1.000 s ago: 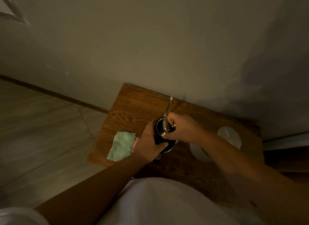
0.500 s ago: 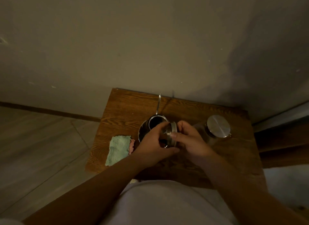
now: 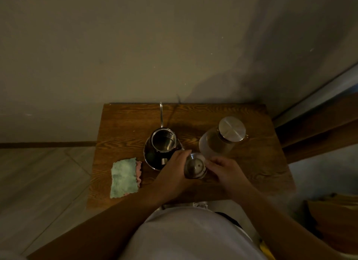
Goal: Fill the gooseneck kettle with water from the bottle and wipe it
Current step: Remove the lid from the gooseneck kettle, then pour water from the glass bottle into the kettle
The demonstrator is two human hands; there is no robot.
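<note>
The steel gooseneck kettle [image 3: 161,146] stands uncovered in the middle of the small wooden table [image 3: 257,168], its thin spout pointing at the wall. Just right of it, above the table, I hold its round metal lid [image 3: 194,166] between both hands: my left hand [image 3: 174,172] grips its left side, my right hand [image 3: 225,171] its right side. The clear glass water bottle [image 3: 219,143] with a metal cap stands at the back right, capped. A green and pink cloth [image 3: 125,177] lies flat at the table's left front.
The table stands against a plain wall. A tiled floor [image 3: 38,182] lies to the left. A dark wooden piece of furniture [image 3: 319,128] borders the table on the right. My white shirt fills the bottom of the view.
The lid has come off the kettle and moved right, now held between both hands. The kettle's mouth is uncovered. The view has swung so that the bottle is fully visible.
</note>
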